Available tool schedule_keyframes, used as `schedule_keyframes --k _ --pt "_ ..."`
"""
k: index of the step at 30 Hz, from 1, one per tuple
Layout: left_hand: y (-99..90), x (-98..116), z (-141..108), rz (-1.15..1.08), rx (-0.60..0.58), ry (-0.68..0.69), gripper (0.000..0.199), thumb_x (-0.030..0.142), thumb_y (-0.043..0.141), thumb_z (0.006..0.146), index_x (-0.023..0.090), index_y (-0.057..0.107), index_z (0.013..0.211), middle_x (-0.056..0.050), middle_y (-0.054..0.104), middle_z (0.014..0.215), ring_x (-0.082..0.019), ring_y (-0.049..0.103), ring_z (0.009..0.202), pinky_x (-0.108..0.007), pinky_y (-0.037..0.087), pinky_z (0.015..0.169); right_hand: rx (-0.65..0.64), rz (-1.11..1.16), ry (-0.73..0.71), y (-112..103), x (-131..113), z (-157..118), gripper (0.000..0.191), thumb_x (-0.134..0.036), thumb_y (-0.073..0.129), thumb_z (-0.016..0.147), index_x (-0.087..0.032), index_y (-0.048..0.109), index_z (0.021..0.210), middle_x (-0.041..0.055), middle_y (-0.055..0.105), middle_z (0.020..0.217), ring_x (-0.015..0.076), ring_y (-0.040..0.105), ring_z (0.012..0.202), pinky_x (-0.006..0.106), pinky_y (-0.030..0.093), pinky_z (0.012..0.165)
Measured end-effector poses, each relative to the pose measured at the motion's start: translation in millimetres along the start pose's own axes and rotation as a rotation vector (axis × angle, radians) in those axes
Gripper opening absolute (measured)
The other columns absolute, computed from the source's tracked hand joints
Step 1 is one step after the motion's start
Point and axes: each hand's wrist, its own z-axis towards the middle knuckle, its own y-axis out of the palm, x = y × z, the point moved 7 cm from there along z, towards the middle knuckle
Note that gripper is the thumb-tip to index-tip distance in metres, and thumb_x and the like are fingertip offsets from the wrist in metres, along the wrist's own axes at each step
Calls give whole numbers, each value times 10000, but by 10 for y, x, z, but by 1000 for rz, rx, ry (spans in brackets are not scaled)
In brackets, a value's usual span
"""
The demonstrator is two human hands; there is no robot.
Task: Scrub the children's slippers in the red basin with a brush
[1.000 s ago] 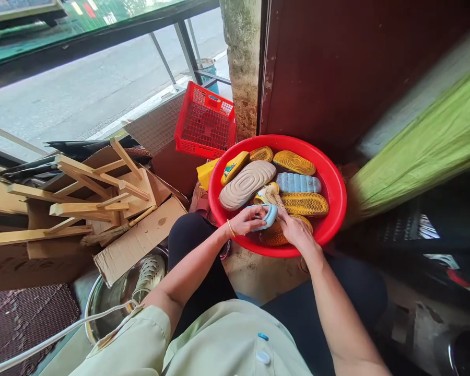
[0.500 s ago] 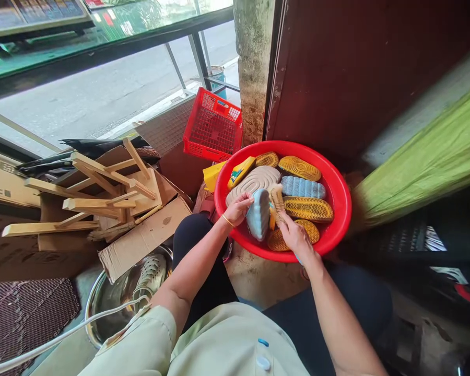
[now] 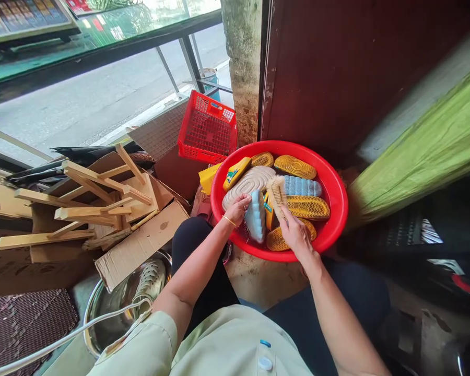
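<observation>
My left hand is closed on the end of a light-blue slipper, which it holds on edge over the red basin. In my right hand is a wooden scrubbing brush, its pale bristles turned up and to the left, a little apart from the slipper. Several slippers lie sole-up in the basin around my hands: a beige one, another light-blue one and yellow ones, such as the one with a zigzag tread.
A red plastic crate stands behind the basin. To the left, upturned wooden stools lie on cardboard. A metal bowl holding a pale shoe sits by my left leg, a white cable crossing it. Green cloth hangs at the right.
The brush has shifted slightly and its bristles now face up more. The blue slipper has turned a little, showing more of its ridged edge. The whole view has swung slightly right.
</observation>
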Motion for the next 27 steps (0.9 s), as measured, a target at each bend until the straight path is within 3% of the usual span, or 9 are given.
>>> schedule_keyframes --k 4,8,12,15,17,19,23,27 --pt "93 -69 -4 89 -47 28 390 428 854 651 180 567 744 48 496 620 -83 459 567 -213 334 530 -36 -39 -52 45 -168 -41 544 -365 387 1065 -291 426 1602 129 750 1138 251 734 940 310 557 814" --pt "109 -57 -31 182 -70 60 399 456 842 656 174 573 739 53 476 628 -62 371 535 -213 277 502 -136 -73 78 58 94 38 551 -324 432 1046 -327 422 1596 98 773 1132 251 743 945 326 558 808" --pt "67 19 -10 203 -40 94 431 538 800 718 185 574 819 48 498 664 -80 434 567 -212 352 527 -29 39 78 -46 262 40 550 -335 416 1044 -256 437 1588 109 724 1311 256 721 1090 317 552 881" --pt "193 20 7 409 -155 196 526 526 835 698 178 619 1028 -25 667 936 -175 614 849 -278 510 763 -12 90 72 -33 231 -10 566 -336 401 1043 -225 412 1598 111 719 1322 255 725 1090 309 551 871" --pt "264 -23 17 635 -193 291 712 472 893 638 169 589 1206 -92 669 1198 -270 603 1124 -369 492 983 -51 64 124 -3 254 -19 574 -340 381 1047 -205 396 1605 125 755 1239 263 741 1036 328 550 853" --pt "253 -125 60 828 -163 297 798 428 891 642 154 534 1302 -139 634 1302 -325 564 1229 -439 437 1073 -97 -2 203 7 339 0 577 -351 350 1055 -172 404 1602 154 781 1135 278 753 975 358 550 834" --pt "123 -342 189 999 -109 155 657 335 806 704 181 528 1279 -123 676 1203 -328 611 1158 -463 449 1033 -194 -101 248 18 490 90 554 -344 346 1050 -202 477 1569 172 788 1056 294 759 932 403 547 831" --pt "66 -376 230 1067 -64 139 656 367 843 667 218 537 1228 -99 698 1087 -325 660 1072 -417 478 956 -198 -83 238 39 525 169 530 -359 346 1053 -213 536 1526 179 757 1201 306 738 1046 419 536 898"
